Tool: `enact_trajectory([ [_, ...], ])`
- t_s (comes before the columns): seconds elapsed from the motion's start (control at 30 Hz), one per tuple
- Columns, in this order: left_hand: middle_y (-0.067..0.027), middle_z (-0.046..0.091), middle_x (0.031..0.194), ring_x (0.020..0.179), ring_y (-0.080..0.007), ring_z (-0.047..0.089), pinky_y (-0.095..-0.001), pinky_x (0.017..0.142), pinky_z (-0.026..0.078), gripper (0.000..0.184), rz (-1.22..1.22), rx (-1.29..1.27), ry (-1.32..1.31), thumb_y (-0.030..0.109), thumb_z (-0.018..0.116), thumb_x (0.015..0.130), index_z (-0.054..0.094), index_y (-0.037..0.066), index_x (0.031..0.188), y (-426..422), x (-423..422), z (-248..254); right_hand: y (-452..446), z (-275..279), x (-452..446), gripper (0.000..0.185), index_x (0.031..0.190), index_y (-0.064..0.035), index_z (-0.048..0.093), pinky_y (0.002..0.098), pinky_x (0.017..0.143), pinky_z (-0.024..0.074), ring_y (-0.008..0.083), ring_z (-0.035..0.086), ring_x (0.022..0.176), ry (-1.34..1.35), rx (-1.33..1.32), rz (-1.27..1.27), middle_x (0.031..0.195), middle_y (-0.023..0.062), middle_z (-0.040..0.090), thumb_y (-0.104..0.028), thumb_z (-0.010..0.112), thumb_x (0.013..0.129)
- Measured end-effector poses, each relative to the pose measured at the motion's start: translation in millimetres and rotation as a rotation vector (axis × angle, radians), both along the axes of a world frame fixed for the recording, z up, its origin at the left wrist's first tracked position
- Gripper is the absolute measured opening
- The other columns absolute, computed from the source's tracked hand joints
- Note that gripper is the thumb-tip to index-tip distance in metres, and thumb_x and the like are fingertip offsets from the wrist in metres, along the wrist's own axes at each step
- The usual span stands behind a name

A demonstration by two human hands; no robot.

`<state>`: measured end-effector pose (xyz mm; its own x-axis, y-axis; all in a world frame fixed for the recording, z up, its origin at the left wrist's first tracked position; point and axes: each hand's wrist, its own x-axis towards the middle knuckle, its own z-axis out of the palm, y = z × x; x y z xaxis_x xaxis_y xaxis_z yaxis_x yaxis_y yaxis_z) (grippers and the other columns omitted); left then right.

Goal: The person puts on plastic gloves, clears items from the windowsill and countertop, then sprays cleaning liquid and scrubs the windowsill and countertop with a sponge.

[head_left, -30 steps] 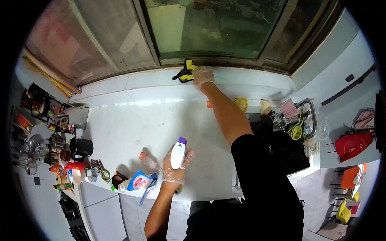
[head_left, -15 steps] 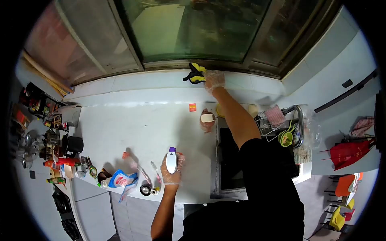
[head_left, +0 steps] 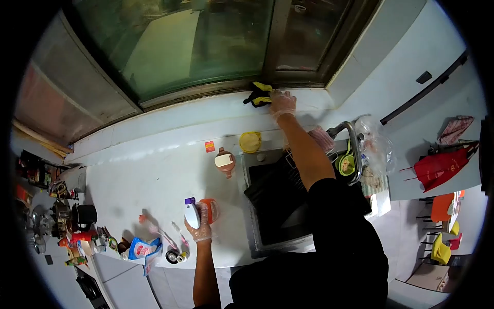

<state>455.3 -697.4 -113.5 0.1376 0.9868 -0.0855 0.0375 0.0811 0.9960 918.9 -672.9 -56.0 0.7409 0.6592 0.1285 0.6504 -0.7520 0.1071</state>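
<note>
Bottle [head_left: 192, 216] with purple cap [head_left: 190, 201] is gripped in left hand [head_left: 201, 228], beside orange mug [head_left: 208, 203]; I judge it light but slippery, best held around its middle. Right hand [head_left: 283, 104] touches black-and-yellow fabric [head_left: 254, 98], probably soft; whether it grips, I cannot tell.

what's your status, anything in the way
Left hand holding white bottle. Right hand at black-and-yellow item on window ledge, grip unclear. Orange container close beside left hand.
</note>
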Motion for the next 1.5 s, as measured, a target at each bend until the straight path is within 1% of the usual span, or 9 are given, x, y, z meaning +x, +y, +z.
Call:
enact_trajectory([
  [0.23, -0.0032, 0.066, 0.094, 0.088, -0.0134, 0.063, -0.0284, 0.083, 0.051, 0.024, -0.078, 0.046, -0.015, 0.007, 0.077, 0.082, 0.064, 0.002, 0.101, -1.3, -0.4, -12.9, 1.4, -9.9, 17.3, 0.044, 0.125, -0.0010, 0.057, 0.0408, 0.094, 0.0476, 0.0349, 0.058, 0.110, -0.138, 0.036, 0.250, 0.115, 0.0169, 0.064, -0.013, 0.062, 0.082],
  [0.33, -0.0022, 0.065, 0.093, 0.087, -0.0125, 0.062, -0.0269, 0.082, 0.050, 0.023, -0.111, -0.003, -0.105, 0.004, 0.076, 0.083, 0.063, 0.002, 0.101, -8.1, 3.1, -14.8, -10.4, 8.1, 48.4, 0.049, 0.126, -0.0012, 0.057, 0.0427, 0.095, 0.0463, 0.0367, 0.058, 0.110, -0.007, 0.620, 0.219, 0.110, 0.0181, 0.066, -0.010, 0.061, 0.078],
  [0.63, -0.0006, 0.065, 0.092, 0.085, -0.0118, 0.061, -0.0268, 0.079, 0.051, 0.019, -0.115, -0.020, -0.117, 0.007, 0.076, 0.084, 0.065, 0.004, 0.099, -12.0, 11.6, -14.2, -74.6, 57.9, 143.8, 0.031, 0.088, 0.0123, 0.065, 0.0458, 0.061, 0.0474, 0.0330, 0.060, 0.063, 0.420, 1.838, -0.749, 0.075, 0.0179, 0.067, -0.018, 0.060, 0.088],
  [0.73, 0.0000, 0.066, 0.091, 0.084, -0.0110, 0.061, -0.0264, 0.078, 0.051, 0.018, -0.137, -0.006, -0.083, 0.011, 0.076, 0.085, 0.066, 0.005, 0.098, -15.1, 15.0, -4.3, -89.4, 21.4, 152.5, 0.041, 0.122, 0.0041, 0.059, 0.0425, 0.077, 0.0509, 0.0328, 0.064, 0.092, 0.311, 2.099, -0.877, 0.110, 0.0188, 0.067, -0.021, 0.055, 0.091],
  [0.83, 0.0001, 0.064, 0.089, 0.080, -0.0094, 0.059, -0.0247, 0.075, 0.049, 0.015, -0.128, 0.022, -0.122, 0.012, 0.074, 0.088, 0.064, 0.005, 0.096, -14.5, 17.0, -1.0, -108.2, -10.0, 147.9, 0.045, 0.132, -0.0044, 0.053, 0.0396, 0.091, 0.0488, 0.0342, 0.060, 0.111, 0.429, 0.939, -0.959, 0.123, 0.0192, 0.063, -0.023, 0.052, 0.092],
  [0.93, -0.0001, 0.065, 0.091, 0.083, -0.0104, 0.060, -0.0257, 0.077, 0.050, 0.018, -0.133, 0.042, -0.081, 0.013, 0.076, 0.086, 0.065, 0.005, 0.098, -13.3, 10.1, -14.7, -98.2, -33.5, 139.6, 0.045, 0.132, -0.0070, 0.054, 0.0410, 0.094, 0.0488, 0.0355, 0.060, 0.115, 0.277, 0.518, -0.624, 0.126, 0.0204, 0.061, -0.029, 0.050, 0.093],
  [1.2, -0.0003, 0.063, 0.093, 0.084, -0.0102, 0.060, -0.0252, 0.077, 0.050, 0.017, -0.108, -0.096, -0.242, 0.004, 0.074, 0.085, 0.064, 0.004, 0.099, -11.8, 11.5, -10.5, -47.7, -98.5, 161.9, 0.039, 0.117, 0.0025, 0.059, 0.0360, 0.092, 0.0463, 0.0325, 0.061, 0.100, 0.292, 0.842, -0.303, 0.112, 0.0190, 0.066, -0.027, 0.050, 0.094],
  [1.33, -0.0002, 0.063, 0.093, 0.084, -0.0100, 0.060, -0.0246, 0.078, 0.050, 0.018, -0.100, -0.043, -0.113, 0.005, 0.074, 0.085, 0.064, 0.004, 0.101, -8.7, 6.3, -19.3, -35.1, -32.0, 110.0, 0.035, 0.105, 0.0018, 0.065, 0.0347, 0.081, 0.0469, 0.0257, 0.057, 0.084, 0.958, 1.333, -0.619, 0.100, 0.0114, 0.065, -0.030, 0.058, 0.093],
  [1.5, 0.0005, 0.063, 0.093, 0.085, -0.0104, 0.060, -0.0255, 0.079, 0.051, 0.020, -0.072, -0.058, -0.132, 0.004, 0.074, 0.085, 0.064, 0.004, 0.102, -6.9, 5.6, -19.2, 1.0, -6.8, 89.9, 0.049, 0.102, -0.0004, 0.066, 0.0396, 0.075, 0.0487, 0.0233, 0.058, 0.078, 0.943, 1.911, -0.661, 0.083, 0.0085, 0.065, -0.049, 0.061, 0.092],
])
